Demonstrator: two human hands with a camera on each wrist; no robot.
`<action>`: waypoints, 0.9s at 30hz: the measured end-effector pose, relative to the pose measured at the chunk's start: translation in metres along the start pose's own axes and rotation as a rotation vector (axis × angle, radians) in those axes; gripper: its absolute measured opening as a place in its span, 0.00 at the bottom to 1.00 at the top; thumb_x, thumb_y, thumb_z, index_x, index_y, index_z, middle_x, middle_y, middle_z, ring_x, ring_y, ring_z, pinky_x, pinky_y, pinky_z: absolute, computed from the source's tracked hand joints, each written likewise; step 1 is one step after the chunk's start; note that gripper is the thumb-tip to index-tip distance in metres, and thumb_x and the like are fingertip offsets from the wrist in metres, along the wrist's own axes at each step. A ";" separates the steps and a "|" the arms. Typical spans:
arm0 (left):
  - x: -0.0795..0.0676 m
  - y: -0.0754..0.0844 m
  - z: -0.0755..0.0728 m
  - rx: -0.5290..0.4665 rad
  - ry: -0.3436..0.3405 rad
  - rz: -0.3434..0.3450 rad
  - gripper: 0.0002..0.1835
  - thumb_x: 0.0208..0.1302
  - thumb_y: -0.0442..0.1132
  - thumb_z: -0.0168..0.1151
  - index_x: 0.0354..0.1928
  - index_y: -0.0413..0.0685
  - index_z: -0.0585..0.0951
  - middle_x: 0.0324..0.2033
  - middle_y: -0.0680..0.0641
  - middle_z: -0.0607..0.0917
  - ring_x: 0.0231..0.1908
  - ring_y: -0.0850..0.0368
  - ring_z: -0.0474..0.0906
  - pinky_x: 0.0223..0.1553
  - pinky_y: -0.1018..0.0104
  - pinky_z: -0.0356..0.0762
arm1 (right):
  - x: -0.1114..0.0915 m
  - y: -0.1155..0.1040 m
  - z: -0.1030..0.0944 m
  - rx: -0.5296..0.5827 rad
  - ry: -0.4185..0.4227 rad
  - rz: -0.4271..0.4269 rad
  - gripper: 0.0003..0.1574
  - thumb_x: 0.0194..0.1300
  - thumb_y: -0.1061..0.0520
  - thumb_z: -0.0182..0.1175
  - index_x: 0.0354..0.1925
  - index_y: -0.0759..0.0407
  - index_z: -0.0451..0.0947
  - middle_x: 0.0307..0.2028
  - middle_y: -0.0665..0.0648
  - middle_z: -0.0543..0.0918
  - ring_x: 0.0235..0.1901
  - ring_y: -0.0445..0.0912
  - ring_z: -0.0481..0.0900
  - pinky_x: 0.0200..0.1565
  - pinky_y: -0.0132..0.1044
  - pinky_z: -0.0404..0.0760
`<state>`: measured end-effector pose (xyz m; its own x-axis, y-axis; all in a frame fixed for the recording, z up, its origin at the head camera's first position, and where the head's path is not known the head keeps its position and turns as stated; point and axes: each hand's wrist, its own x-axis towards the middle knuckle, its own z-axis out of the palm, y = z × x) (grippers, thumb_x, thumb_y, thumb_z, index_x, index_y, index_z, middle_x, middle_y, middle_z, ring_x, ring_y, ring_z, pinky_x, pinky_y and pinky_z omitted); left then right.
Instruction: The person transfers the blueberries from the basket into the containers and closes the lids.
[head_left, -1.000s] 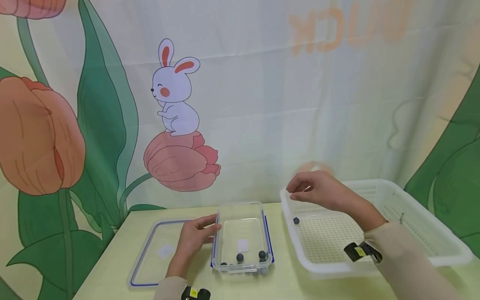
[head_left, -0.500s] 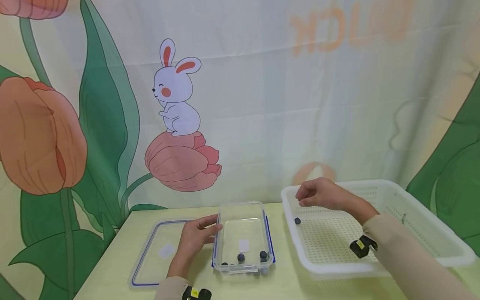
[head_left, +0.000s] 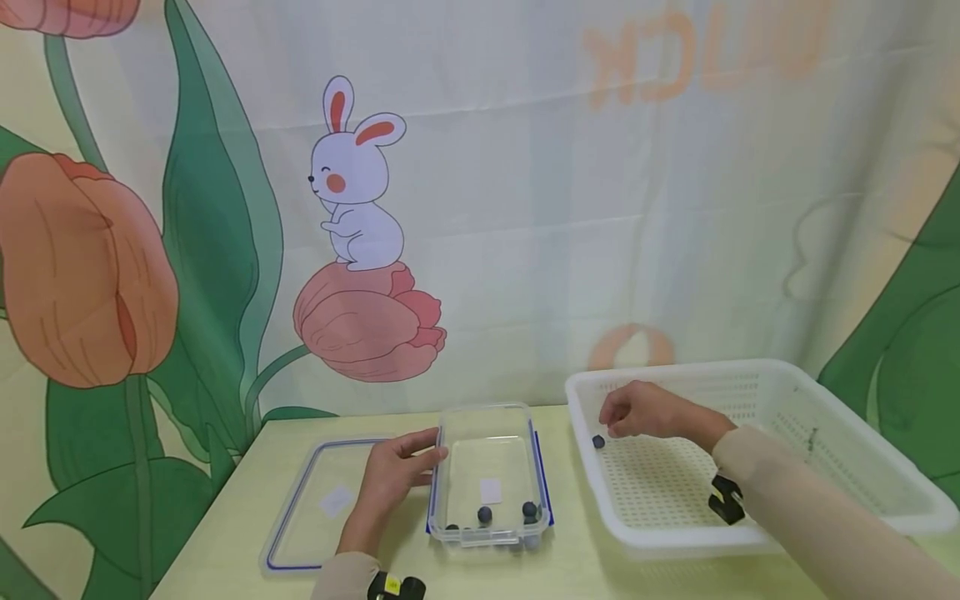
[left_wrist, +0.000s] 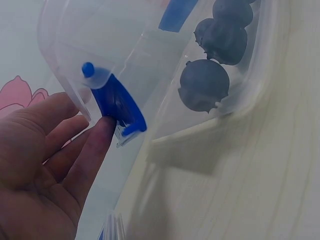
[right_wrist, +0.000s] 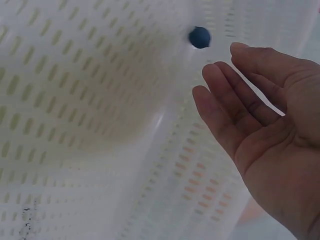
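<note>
My left hand (head_left: 390,477) holds the left side of a clear plastic food container (head_left: 467,467). In the left wrist view its fingers are at a blue latch (left_wrist: 120,105) hanging down from the wall. Several blueberries (left_wrist: 205,85) lie along the container's near end. Inside a white perforated basket (head_left: 603,500), one blueberry (head_left: 598,442) sits close to the left wall. My right hand (head_left: 647,410) hovers inside the basket just above and right of it. The right wrist view shows that hand's fingers (right_wrist: 215,77) apart with nothing between them, pointing toward the blueberry (right_wrist: 200,37).
Flat on the table (head_left: 217,533), left of the container, lies its clear lid (head_left: 288,508) with a blue seal, partly behind my left hand. A printed curtain (head_left: 487,250) hangs right behind the table. The basket's raised rim surrounds my right hand.
My right hand has come down from above the basket's left rim into the basket, closer to the blueberry. My left hand keeps its hold on the container.
</note>
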<state>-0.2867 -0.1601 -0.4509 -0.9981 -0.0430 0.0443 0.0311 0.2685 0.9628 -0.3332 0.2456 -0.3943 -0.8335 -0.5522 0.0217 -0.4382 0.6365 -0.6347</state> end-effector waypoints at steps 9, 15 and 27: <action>0.002 -0.001 0.000 0.008 0.009 -0.003 0.21 0.70 0.39 0.74 0.63 0.43 0.86 0.59 0.41 0.87 0.51 0.46 0.88 0.43 0.60 0.90 | 0.006 0.011 0.010 -0.053 -0.050 -0.030 0.10 0.66 0.68 0.69 0.47 0.67 0.88 0.35 0.55 0.89 0.35 0.39 0.83 0.38 0.35 0.84; 0.002 -0.001 0.000 0.007 0.007 -0.005 0.21 0.69 0.39 0.74 0.63 0.43 0.86 0.59 0.41 0.87 0.51 0.46 0.88 0.44 0.60 0.90 | 0.007 0.010 0.013 -0.099 -0.063 -0.052 0.10 0.64 0.68 0.71 0.45 0.64 0.90 0.33 0.49 0.88 0.32 0.37 0.79 0.37 0.32 0.81; 0.000 0.000 0.001 0.000 0.007 -0.006 0.22 0.69 0.40 0.75 0.62 0.43 0.86 0.59 0.40 0.87 0.50 0.46 0.88 0.43 0.60 0.90 | 0.009 0.008 0.016 -0.153 -0.084 -0.076 0.05 0.60 0.65 0.76 0.36 0.60 0.89 0.32 0.46 0.86 0.32 0.36 0.78 0.37 0.33 0.82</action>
<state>-0.2865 -0.1589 -0.4508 -0.9978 -0.0516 0.0405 0.0252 0.2680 0.9631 -0.3385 0.2369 -0.4116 -0.7681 -0.6403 -0.0033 -0.5499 0.6623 -0.5089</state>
